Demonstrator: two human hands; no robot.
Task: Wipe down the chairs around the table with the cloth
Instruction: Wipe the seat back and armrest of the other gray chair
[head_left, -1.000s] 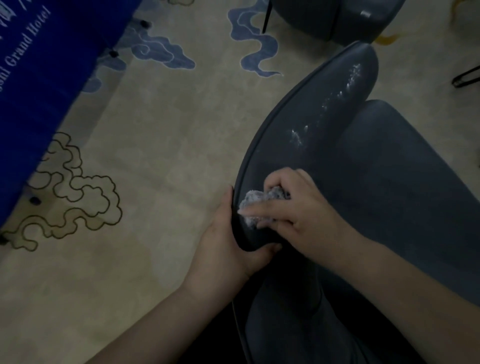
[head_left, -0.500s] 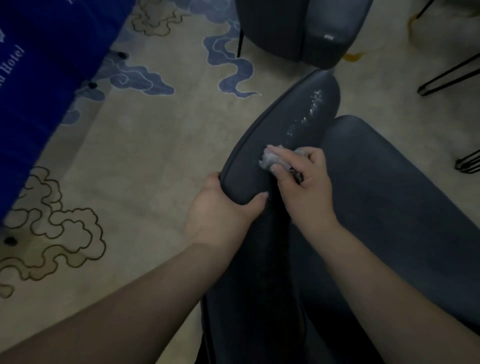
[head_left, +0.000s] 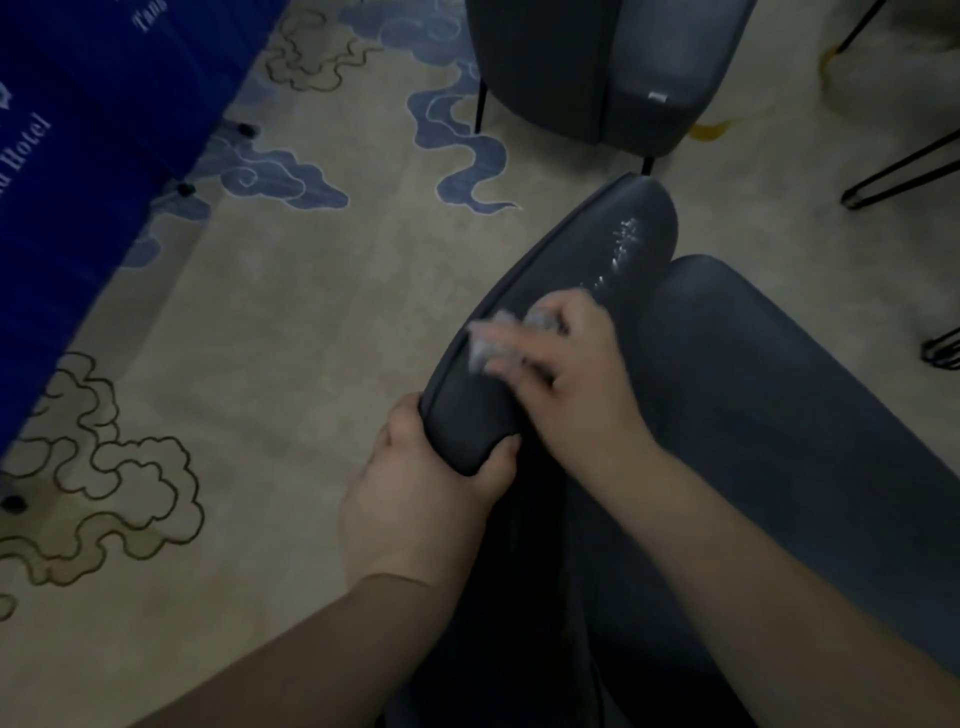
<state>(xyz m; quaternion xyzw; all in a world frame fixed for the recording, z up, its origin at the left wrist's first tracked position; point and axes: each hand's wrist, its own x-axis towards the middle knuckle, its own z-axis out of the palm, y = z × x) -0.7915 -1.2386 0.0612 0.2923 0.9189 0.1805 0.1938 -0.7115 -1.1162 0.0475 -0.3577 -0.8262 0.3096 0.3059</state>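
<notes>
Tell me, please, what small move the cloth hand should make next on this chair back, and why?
Probably slide the cloth in the right hand up the chair back toward the white streaks, which remain unwiped beyond it, while the left hand steadies the near end.

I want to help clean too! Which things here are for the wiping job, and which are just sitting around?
For the job:
cloth, held by the right hand
near chair's backrest, steadied by the left hand

Just around:
second chair
blue tablecloth
patterned carpet
black wire legs
</notes>
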